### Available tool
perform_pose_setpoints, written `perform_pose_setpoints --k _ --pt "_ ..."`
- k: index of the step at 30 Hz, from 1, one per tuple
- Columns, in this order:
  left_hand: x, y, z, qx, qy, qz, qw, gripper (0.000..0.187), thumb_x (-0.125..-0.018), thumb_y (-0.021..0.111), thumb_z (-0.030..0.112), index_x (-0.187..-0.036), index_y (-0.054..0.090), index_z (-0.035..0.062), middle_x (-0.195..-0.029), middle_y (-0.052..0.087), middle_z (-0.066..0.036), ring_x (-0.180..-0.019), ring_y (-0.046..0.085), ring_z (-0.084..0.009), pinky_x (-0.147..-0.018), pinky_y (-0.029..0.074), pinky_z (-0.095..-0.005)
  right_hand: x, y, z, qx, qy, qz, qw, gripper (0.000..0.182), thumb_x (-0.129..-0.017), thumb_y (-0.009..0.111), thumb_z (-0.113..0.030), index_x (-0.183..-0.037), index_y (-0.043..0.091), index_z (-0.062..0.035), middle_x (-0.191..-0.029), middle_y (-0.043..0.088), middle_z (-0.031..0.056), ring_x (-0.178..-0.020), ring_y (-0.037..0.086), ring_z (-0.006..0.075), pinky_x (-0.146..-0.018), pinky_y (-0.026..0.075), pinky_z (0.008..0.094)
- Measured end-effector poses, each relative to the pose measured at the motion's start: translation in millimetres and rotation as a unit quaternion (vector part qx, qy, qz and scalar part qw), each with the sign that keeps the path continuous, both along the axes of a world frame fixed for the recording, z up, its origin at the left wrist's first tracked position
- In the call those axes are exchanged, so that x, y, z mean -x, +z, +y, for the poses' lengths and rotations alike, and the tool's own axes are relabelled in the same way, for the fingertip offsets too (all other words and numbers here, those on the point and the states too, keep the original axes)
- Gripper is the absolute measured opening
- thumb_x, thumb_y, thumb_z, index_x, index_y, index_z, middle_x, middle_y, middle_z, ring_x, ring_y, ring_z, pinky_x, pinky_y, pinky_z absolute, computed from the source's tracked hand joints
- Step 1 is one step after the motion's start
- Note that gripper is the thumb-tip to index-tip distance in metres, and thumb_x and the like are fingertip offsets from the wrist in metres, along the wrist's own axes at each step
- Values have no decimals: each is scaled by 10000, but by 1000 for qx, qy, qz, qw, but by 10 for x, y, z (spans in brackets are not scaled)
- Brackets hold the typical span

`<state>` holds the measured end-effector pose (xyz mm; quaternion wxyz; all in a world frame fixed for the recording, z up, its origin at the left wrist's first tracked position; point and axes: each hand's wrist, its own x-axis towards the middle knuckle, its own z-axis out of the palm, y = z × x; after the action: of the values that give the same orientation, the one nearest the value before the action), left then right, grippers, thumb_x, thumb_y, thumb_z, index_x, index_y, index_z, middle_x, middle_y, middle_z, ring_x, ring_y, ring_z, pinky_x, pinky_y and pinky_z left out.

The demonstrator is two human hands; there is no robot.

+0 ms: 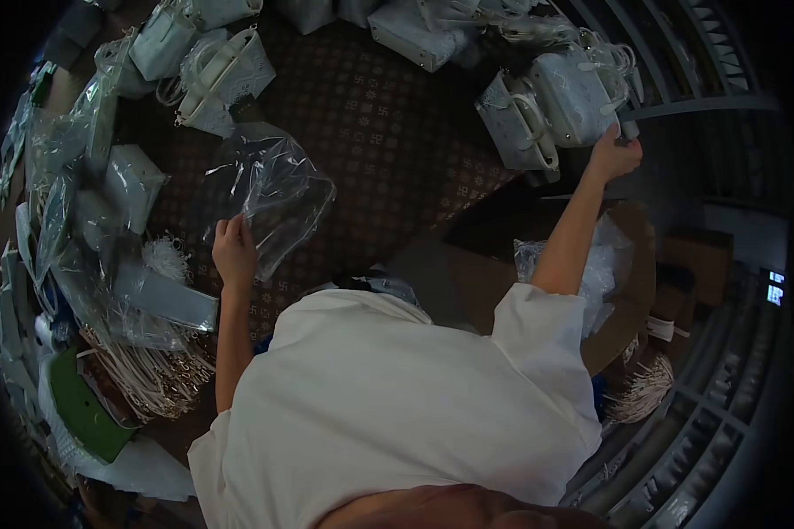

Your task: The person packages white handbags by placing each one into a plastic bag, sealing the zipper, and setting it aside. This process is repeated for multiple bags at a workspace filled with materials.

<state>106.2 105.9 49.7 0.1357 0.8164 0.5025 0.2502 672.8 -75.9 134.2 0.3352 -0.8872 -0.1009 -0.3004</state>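
My left hand (235,253) pinches the edge of a clear plastic bag (284,189), which spreads out above the patterned brown surface. Far to the right, my right hand (615,159) is closed at the lower right edge of a white handbag (566,99); exactly which part the fingers grip is hard to see. Another white handbag (513,123) with curved handles stands against that one on its left. Beyond the plastic bag, a pale handbag (229,84) with a chain sits at the upper left.
Several wrapped pale bags line the left and far edges. A bundle of cords with gold clasps (172,388) hangs at lower left, near a green piece (88,410). An open cardboard box (631,291) holding clear plastic is beside my right arm. Metal racks (715,423) run along the right.
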Motion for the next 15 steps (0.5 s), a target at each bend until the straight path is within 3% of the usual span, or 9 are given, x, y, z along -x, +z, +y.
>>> perform_pose_setpoints --k 1,3,4,6,8,12,13,15 --pt "15 -7 -12 12 5 13 1000 107 -826 530 108 -885 591 42 -790 536 -120 -681 563 -298 -573 444 -360 -232 38 -1 0 2 -1 1000 521 -731 655 -263 -1073 455 76 -1055 485 201 -946 494 333 -804 404 371" --pt "31 -36 -21 1 3 12 1000 107 -825 529 107 -883 591 42 -795 537 -121 -684 563 -300 -577 447 -363 -711 115 11 -45 135 178 974 659 -688 703 -375 -1121 478 68 -1102 515 194 -986 517 301 -812 410 366" --pt "41 -46 -37 -8 1 15 1000 107 -823 528 106 -882 592 42 -801 537 -121 -687 564 -303 -581 449 -366 -900 162 -18 -44 143 180 972 659 -688 703 -375 -1121 478 68 -1102 515 194 -986 517 301 -812 410 366" --pt "30 -52 -65 -1 20 27 999 113 -817 530 100 -892 592 44 -814 538 -120 -693 565 -304 -587 453 -366 -1185 238 48 141 237 388 880 647 -661 725 -417 -1074 548 48 -1060 561 170 -973 539 261 -806 415 346" --pt "-16 -60 -94 -17 43 30 998 141 -802 536 87 -926 594 55 -840 538 -117 -703 568 -304 -599 461 -366 -1136 446 132 273 235 363 859 526 -678 714 -402 -963 609 27 -954 598 131 -913 553 219 -782 420 327" --pt "-110 -78 -190 0 16 55 998 222 -772 568 92 -991 605 102 -847 534 -102 -695 577 -286 -589 468 -367 -750 716 318 150 431 350 818 408 -725 682 -361 -883 625 11 -787 598 68 -736 536 155 -653 413 305" --pt "-130 -115 -207 23 9 59 998 209 -772 575 105 -977 618 109 -836 533 -97 -683 578 -279 -580 468 -369 -541 828 414 157 447 352 807 408 -725 682 -361 -883 625 11 -787 598 68 -736 536 155 -653 413 305" --pt "-129 -211 -203 26 32 64 997 171 -775 581 136 -935 635 112 -800 535 -89 -655 578 -274 -566 468 -369 29 1082 551 253 437 227 833 362 -734 688 -324 -853 626 13 -730 588 53 -676 516 139 -613 401 272"
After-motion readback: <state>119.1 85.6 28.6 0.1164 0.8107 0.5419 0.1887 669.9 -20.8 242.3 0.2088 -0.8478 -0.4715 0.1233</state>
